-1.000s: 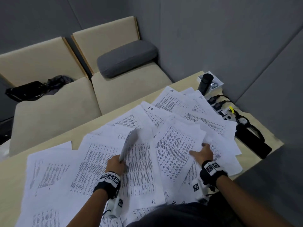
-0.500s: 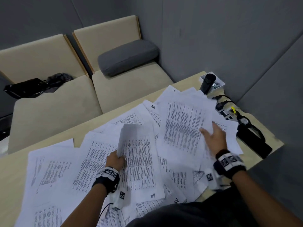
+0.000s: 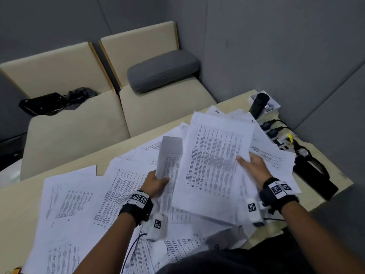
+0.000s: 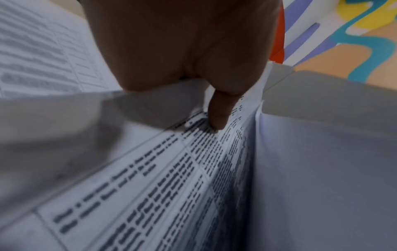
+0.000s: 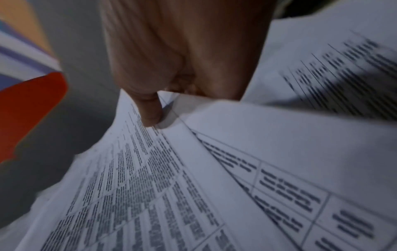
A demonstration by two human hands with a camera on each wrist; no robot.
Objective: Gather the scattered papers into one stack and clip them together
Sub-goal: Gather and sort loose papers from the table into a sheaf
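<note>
Many printed white sheets [image 3: 83, 196] lie scattered over the wooden table [image 3: 13, 210]. My left hand [image 3: 157, 181] grips a small bundle of sheets [image 3: 170, 155] held upright near the middle; in the left wrist view its thumb [image 4: 217, 110] presses on the printed page [image 4: 171, 178]. My right hand [image 3: 251, 165] pinches the right edge of a raised group of sheets [image 3: 213, 161], lifted above the pile and overlapping the left bundle. The right wrist view shows the thumb [image 5: 150, 110] on top of fanned pages [image 5: 193, 186]. No clip is visible.
At the table's right end stand a black cylinder [image 3: 258, 104] by a small white box [image 3: 273, 104], a power strip with plugs [image 3: 280, 135] and a long black object [image 3: 314, 175]. Beige seats [image 3: 79, 131] with a grey cushion [image 3: 164, 70] and black bag [image 3: 45, 103] lie beyond.
My right hand swept sheets from the right side, then lifted them off the table toward the left bundle. My left hand has raised its bundle more upright and slightly right.
</note>
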